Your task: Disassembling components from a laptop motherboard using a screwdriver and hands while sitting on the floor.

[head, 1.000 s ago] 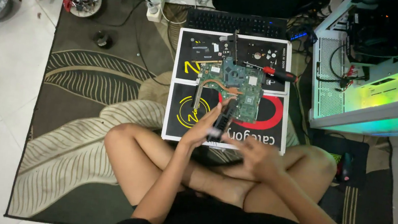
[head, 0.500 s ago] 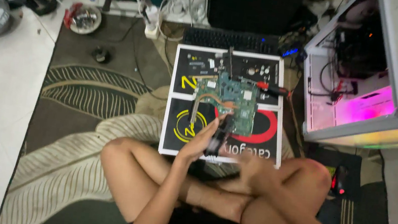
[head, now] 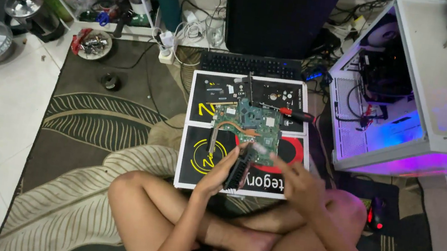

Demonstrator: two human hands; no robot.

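I sit cross-legged on a rug. My left hand (head: pixel 217 173) grips a black finned part (head: pixel 241 167), a fan or heatsink, held upright over the near edge of a black printed board (head: pixel 199 139). My right hand (head: pixel 299 183) is beside it, index finger stretched toward the part, with nothing in it. A green circuit board (head: pixel 257 128) with a copper heat pipe (head: pixel 229 129) lies on the black board just beyond my hands. A red-handled screwdriver (head: pixel 296 115) rests at its right.
A lit white computer case (head: pixel 407 108) lies open at the right. A black keyboard (head: pixel 251 65) and dark monitor (head: pixel 280 13) are ahead. A mouse (head: pixel 375 212) sits by my right knee. A bowl of parts (head: pixel 92 44), shelf and power strip (head: pixel 165 50) stand at the left rear.
My head has tilted up a little, so the scene sits lower in view. My right hand has come away from my lap and points a finger at the held part.
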